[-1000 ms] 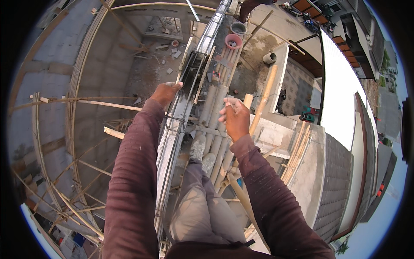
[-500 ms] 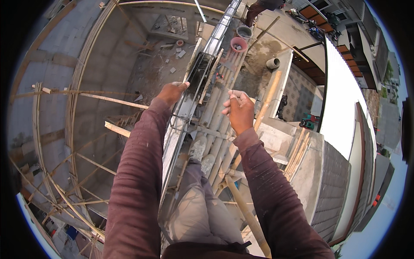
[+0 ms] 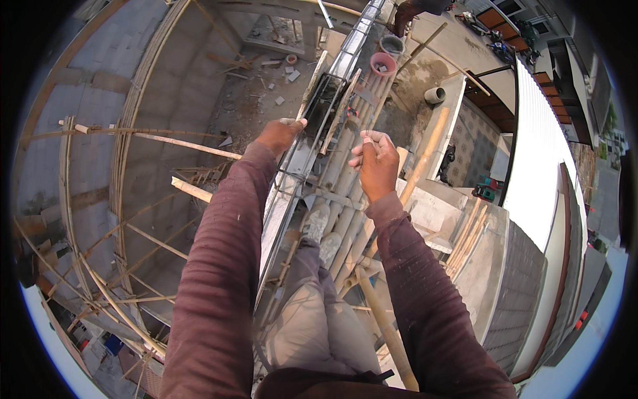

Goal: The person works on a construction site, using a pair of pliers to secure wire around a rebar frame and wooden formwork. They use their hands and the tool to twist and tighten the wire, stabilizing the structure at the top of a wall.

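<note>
My left hand (image 3: 280, 137) is closed, its fingertips at the lower end of a narrow wooden board (image 3: 313, 86) beside the steel rebar cage (image 3: 286, 174). Whatever those fingers hold, if anything, is hidden. To the right, my right hand (image 3: 377, 166) is raised with thumb and fingers pinched together; anything between them is too small to make out. Under the cage runs a pale concrete beam (image 3: 284, 193). A second wooden board (image 3: 340, 110) flanks the dark gap in the cage on its right side.
I stand on bamboo poles (image 3: 345, 174) beside the beam. Farther along are a pink bucket (image 3: 383, 64) and a grey bucket (image 3: 392, 45), near another person's leg (image 3: 404, 16). A deep walled space (image 3: 193, 100) drops at left. A slanted bamboo pole (image 3: 382, 319) rises near my legs.
The whole view has shifted slightly, so the scene sits farther right. Both hands keep nearly the same pose, the left at the board's end and the right pinched.
</note>
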A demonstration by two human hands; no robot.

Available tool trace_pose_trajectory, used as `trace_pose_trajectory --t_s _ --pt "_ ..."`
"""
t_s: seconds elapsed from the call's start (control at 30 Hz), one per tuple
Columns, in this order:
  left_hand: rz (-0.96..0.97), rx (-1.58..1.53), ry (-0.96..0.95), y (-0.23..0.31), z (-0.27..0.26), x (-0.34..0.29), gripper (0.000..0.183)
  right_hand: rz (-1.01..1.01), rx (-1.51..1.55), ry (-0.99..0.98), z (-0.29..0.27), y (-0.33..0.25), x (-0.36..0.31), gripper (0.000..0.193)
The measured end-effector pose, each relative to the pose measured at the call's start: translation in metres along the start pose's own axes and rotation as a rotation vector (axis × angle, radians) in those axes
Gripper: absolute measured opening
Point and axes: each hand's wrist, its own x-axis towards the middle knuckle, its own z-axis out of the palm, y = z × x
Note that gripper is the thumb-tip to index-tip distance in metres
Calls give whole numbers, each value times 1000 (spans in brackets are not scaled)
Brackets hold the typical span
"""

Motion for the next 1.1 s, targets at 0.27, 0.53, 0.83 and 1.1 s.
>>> trace_pose_trajectory --t_s 0.27,0.53,0.83,1.1 --pt "17 85 -13 4 -3 -4 66 -97 -37 -14 5 -1 12 16" --pt "-27 74 22 22 8 -14 66 -41 -23 23 19 15 42 15" --pt "21 1 3 -10 -8 6 64 -38 -43 7 26 11 9 17" --pt "90 231 113 2 2 2 64 34 37 -22 -25 -6 -33 16"
